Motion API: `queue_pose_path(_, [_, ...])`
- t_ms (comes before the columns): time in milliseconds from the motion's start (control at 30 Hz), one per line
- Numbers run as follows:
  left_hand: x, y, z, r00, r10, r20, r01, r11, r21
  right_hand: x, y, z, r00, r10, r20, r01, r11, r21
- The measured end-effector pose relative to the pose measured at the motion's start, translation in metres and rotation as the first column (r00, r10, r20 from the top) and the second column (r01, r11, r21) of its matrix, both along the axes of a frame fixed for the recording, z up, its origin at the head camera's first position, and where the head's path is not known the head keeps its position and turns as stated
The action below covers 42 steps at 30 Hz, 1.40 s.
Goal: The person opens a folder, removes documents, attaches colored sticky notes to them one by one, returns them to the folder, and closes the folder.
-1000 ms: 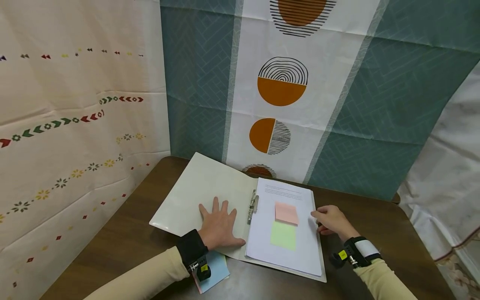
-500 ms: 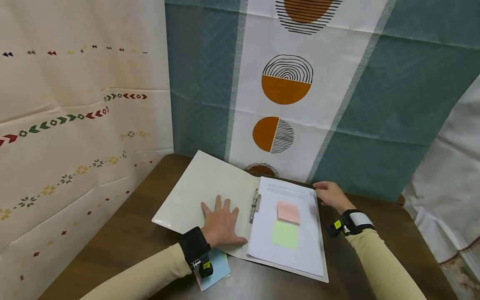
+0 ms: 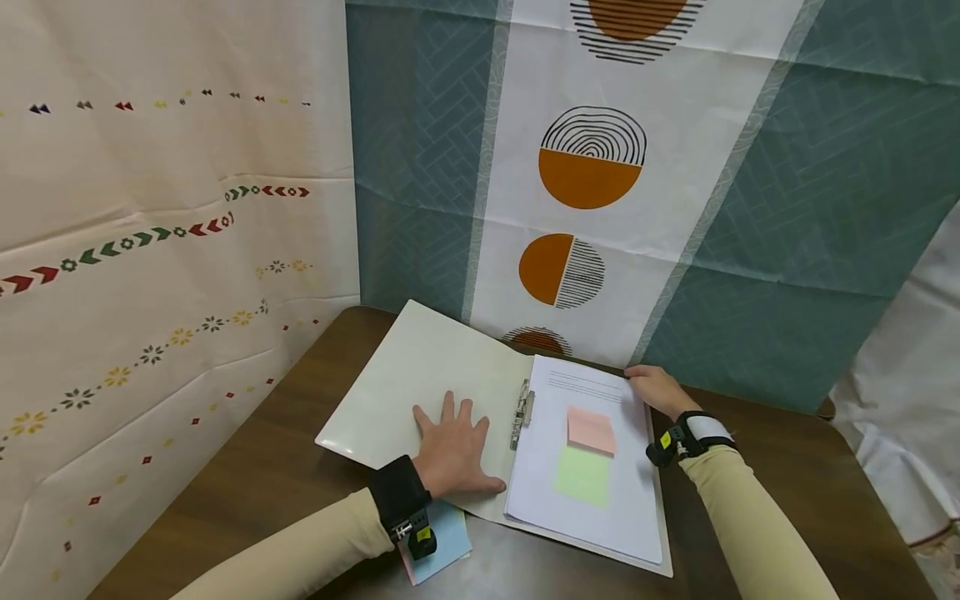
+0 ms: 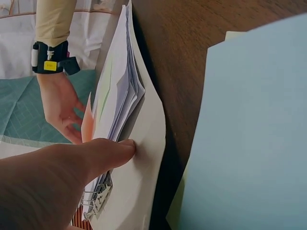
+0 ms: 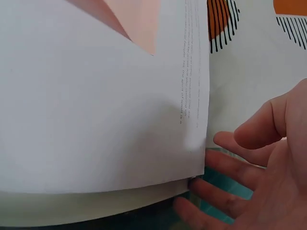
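Observation:
A white ring binder [image 3: 420,367] lies spread on the table, a metal clip [image 3: 521,414] at its spine. White sheets [image 3: 536,483] fill its right side. A pink sticky note [image 3: 590,430] and a green one [image 3: 582,477] lie on the top sheet. My left hand [image 3: 453,454] rests on the bare left cover with fingers spread, its thumb near the spine. At the far right corner of the sheets is my right hand [image 3: 660,387]. In the right wrist view its fingers [image 5: 235,170] extend along the corner edges, thumb apart, pinching nothing.
Blue paper notes [image 3: 442,546] with pink beneath lie partly under the left wrist, by the binder's near edge. The brown table [image 3: 738,442] meets a patterned cloth [image 3: 787,325] at the back. Another cloth [image 3: 172,333] hangs at the left.
My right hand has moved from the middle of the sheets' right edge up to their far corner. My left hand stays on the cover. The view has shifted slightly.

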State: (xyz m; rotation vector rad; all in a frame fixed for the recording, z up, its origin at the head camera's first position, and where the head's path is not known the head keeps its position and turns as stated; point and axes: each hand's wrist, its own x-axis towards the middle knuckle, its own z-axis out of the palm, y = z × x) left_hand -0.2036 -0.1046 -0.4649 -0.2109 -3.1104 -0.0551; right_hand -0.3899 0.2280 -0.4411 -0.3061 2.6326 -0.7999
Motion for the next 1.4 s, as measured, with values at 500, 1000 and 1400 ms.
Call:
queue_pose_path(500, [0.002,0.005,-0.002,1.0,-0.02,-0.016,0.02,1.0,0.02,0.037,0.014,0.012,0.974,0.069,-0.215,-0.068,0.998,0.009])
queue_pose_path(1000, [0.002,-0.004,0.001,0.999,-0.013,-0.029,0.014,1.0,0.024,0.15,0.008,0.02,0.793,0.379,-0.477,-0.374,0.921,0.11])
queue_pose_path(1400, [0.004,0.001,0.0,0.998,-0.026,-0.053,0.028,0.999,0.022,0.19,-0.007,-0.009,0.603,0.604,-0.52,-0.513,0.794,0.327])
